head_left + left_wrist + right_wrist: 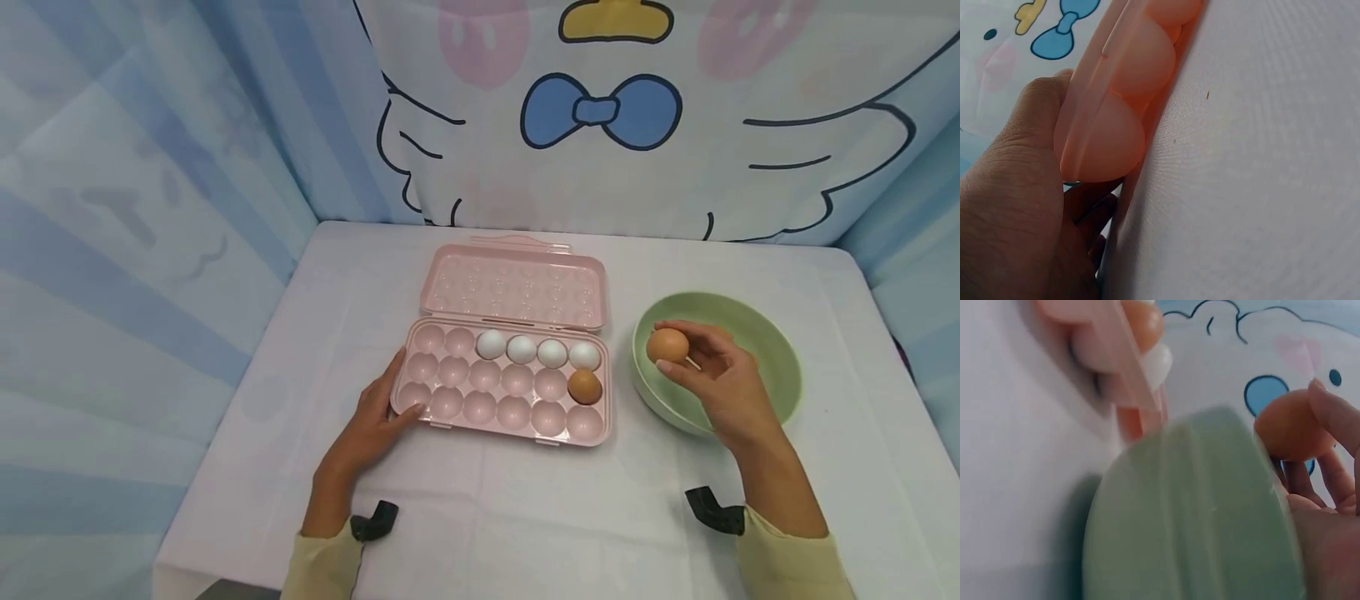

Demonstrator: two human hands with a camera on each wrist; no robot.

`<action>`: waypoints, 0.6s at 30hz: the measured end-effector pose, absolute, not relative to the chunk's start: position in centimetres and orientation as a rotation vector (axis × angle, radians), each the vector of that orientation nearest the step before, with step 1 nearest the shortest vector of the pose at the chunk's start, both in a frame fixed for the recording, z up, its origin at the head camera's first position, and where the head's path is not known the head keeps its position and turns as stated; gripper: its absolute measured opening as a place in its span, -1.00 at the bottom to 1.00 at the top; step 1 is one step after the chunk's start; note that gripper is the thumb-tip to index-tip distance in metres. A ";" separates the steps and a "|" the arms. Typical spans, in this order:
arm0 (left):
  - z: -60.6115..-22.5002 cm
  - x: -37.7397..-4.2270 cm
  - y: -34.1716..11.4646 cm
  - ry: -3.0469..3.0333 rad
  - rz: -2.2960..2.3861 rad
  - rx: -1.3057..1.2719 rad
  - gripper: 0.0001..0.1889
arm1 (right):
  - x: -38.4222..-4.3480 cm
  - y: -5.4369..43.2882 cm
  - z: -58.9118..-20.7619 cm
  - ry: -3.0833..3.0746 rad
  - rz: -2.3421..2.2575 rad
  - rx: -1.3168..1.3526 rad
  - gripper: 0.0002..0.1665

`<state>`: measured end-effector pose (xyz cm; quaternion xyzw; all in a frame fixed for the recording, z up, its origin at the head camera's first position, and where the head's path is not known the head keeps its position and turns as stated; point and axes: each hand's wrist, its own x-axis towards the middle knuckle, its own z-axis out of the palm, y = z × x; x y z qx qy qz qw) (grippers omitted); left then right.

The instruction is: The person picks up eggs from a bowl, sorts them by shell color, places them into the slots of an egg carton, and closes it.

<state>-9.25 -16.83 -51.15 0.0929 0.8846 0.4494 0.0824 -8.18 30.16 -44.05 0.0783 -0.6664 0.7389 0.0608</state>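
A pink egg box [480,437] lies with its lid [517,283] folded back. Several white eggs [552,353] sit in its far row, and one brown egg [584,387] stands in the middle row at the right end. My left hand [378,421] grips the box's left end, thumb at the near corner; the left wrist view shows the thumb against the rim and fingers beside the cups. Above the left part of a green bowl [780,367], my right hand [716,375] pinches another brown egg [666,346] between thumb and fingers. This hand hides part of the bowl's inside.
A white cloth [480,517] covers the table. Behind it hangs a curtain [600,183] printed with a cartoon figure and a blue bow tie, and more curtain [135,333] hangs along the left. The bowl stands to the right of the box, a narrow gap between them.
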 end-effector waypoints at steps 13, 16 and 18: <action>-50.9 -9.4 -16.8 2.661 1.302 0.237 -0.01 | -8.1 26.6 -42.8 -1.962 2.273 0.333 -0.32; -51.0 -9.4 -16.8 2.650 1.310 0.239 -0.01 | -8.0 25.8 -43.1 -1.989 2.275 0.328 -0.34; -51.1 -9.4 -16.7 2.645 1.315 0.246 -0.01 | -7.9 25.3 -43.3 -1.996 2.278 0.334 -0.34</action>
